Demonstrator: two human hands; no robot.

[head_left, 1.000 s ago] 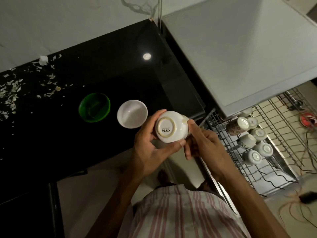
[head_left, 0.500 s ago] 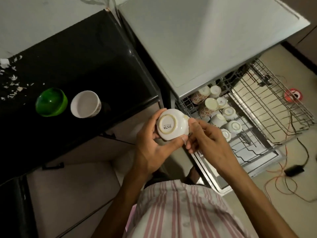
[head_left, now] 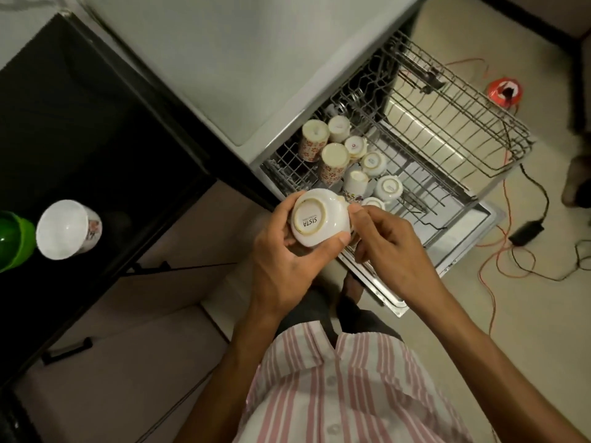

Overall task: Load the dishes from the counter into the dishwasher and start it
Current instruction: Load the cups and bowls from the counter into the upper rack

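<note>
At the centre of the frame, the left hand (head_left: 284, 260) gripped an upturned white cup (head_left: 318, 219), fingers and thumb curled round it, while the right hand (head_left: 388, 247) pinched its far side. Behind it, upside-down cups (head_left: 355, 161) filled the dishwasher rack (head_left: 454, 123). A white cup (head_left: 67, 230) and green bowl (head_left: 14, 239) stood on the black counter (head_left: 96, 123) at left.

Counted, by kind: eight cups (head_left: 334, 158) seen upturned in dishwasher rack (head_left: 454, 123); one white cup (head_left: 315, 219) held by two hands, left hand (head_left: 281, 260), right hand (head_left: 387, 247); one white cup (head_left: 64, 230) and one green bowl (head_left: 12, 239) on counter (head_left: 96, 123); one red disc (head_left: 504, 90) and one black adapter (head_left: 526, 232) on floor
</note>
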